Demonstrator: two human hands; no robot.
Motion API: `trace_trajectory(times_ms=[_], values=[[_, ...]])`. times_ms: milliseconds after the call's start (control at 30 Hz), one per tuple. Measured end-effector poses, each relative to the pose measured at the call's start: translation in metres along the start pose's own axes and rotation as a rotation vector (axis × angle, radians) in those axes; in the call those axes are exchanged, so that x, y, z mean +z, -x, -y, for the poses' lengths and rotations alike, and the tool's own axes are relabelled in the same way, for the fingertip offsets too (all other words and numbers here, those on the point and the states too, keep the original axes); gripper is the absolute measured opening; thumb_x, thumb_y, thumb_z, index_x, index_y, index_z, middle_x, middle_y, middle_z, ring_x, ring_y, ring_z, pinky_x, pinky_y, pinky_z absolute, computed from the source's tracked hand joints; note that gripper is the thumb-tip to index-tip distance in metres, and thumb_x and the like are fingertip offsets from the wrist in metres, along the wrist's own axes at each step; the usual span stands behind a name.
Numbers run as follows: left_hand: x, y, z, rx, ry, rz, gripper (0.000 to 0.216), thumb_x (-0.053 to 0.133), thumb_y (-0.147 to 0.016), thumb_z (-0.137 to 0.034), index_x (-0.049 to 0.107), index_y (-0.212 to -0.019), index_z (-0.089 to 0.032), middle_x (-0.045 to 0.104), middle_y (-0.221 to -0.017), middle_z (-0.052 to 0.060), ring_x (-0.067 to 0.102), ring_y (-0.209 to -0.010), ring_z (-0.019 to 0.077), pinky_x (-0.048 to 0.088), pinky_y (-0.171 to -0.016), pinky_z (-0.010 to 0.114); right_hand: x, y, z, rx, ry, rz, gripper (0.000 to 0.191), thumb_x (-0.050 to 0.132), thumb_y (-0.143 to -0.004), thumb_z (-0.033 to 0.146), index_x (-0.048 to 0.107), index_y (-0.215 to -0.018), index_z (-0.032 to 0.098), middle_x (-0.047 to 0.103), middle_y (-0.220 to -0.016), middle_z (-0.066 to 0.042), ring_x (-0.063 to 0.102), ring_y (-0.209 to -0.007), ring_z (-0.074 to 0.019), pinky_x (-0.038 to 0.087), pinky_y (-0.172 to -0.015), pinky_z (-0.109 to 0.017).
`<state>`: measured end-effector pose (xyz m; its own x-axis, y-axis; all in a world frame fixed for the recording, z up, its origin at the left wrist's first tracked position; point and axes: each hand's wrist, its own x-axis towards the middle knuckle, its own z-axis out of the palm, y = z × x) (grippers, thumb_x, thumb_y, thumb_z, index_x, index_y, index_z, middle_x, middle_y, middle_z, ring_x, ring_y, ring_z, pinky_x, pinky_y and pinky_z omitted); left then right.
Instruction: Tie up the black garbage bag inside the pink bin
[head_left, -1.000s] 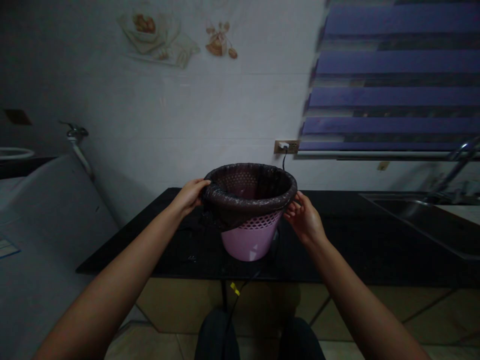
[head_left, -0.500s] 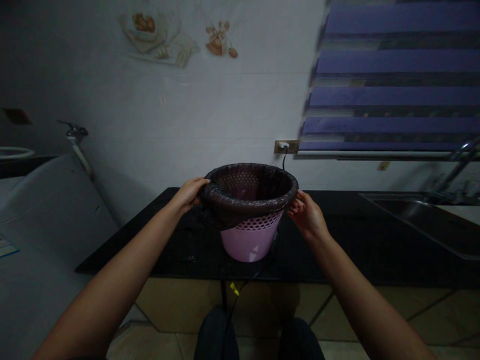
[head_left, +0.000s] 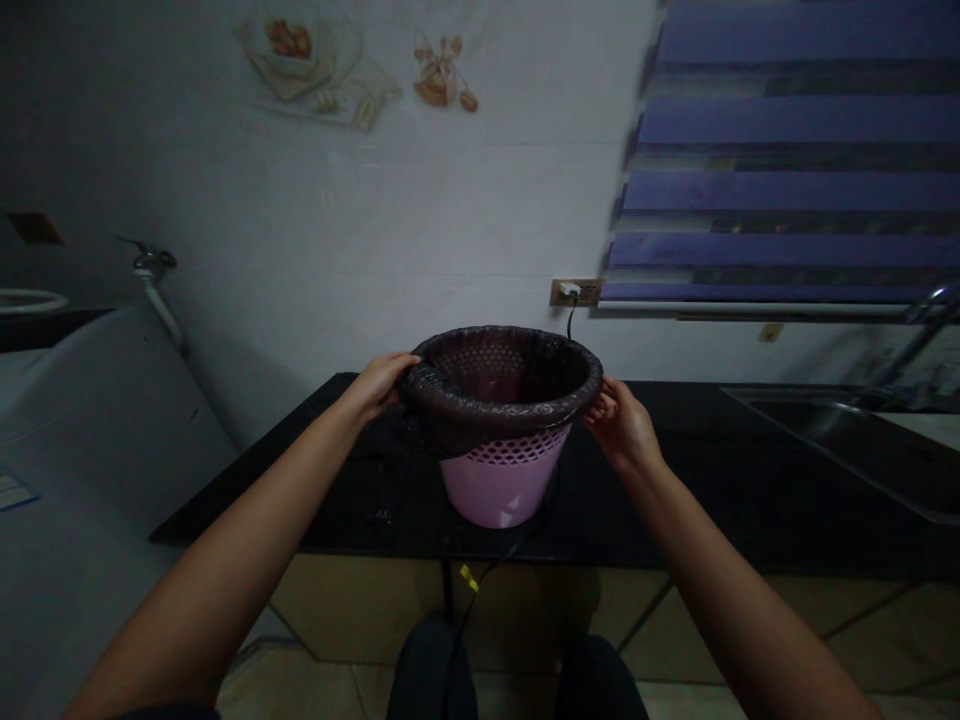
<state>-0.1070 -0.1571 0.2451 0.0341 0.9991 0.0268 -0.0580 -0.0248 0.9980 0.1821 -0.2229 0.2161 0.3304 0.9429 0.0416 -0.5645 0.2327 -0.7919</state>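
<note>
The bin (head_left: 499,490), pink with a band of holes under its top, stands upright on the black worktop (head_left: 697,480), near its front edge. A dark bag (head_left: 517,412) lines it and is folded outward over the rim; the fold hangs lower at the left front, while at the right front the holes show below it.

The left hand (head_left: 382,385) is at the left side of the rim, its fingers pinching the bag, thumb on top. The right hand (head_left: 625,425) is at the right side, slightly lower, its fingers bent and pinching the bag's edge against the rim.

Behind the bin, a white plug (head_left: 570,290) sits in the wall socket (head_left: 589,292), and its black cord (head_left: 572,318) drops behind the rim. To the right lie the sink (head_left: 832,430) and, at its back, the tap (head_left: 907,350), below a purple striped blind (head_left: 787,190). A yellow tag (head_left: 469,578) hangs on a dark cable in front of the worktop.
</note>
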Motion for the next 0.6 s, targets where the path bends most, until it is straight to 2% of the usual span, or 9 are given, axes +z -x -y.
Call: trace_trajectory(times_ms=[400, 600], values=[[-0.004, -0.010, 0.004, 0.054, 0.017, 0.007, 0.008, 0.059, -0.061, -0.020, 0.063, -0.065, -0.014, 0.059, -0.063, 0.001, 0.050, -0.055, 0.0095, 0.038, -0.054, 0.021, -0.002, -0.007, 0.002, -0.057, 0.047, -0.004, 0.024, 0.068, -0.058, 0.029, 0.048, -0.063, 0.017, 0.044, -0.051, 0.006, 0.036, -0.042, -0.0040, 0.032, -0.042, -0.018], [-0.003, -0.011, 0.004, 0.042, 0.008, 0.020, 0.009, 0.057, -0.064, -0.019, 0.064, -0.068, -0.015, 0.060, -0.064, 0.001, 0.051, -0.055, 0.0093, 0.038, -0.053, 0.021, -0.004, -0.011, 0.002, -0.033, 0.023, -0.006, 0.016, 0.063, -0.064, 0.027, 0.051, -0.068, 0.017, 0.046, -0.049, 0.007, 0.037, -0.039, -0.0036, 0.032, -0.041, -0.017]])
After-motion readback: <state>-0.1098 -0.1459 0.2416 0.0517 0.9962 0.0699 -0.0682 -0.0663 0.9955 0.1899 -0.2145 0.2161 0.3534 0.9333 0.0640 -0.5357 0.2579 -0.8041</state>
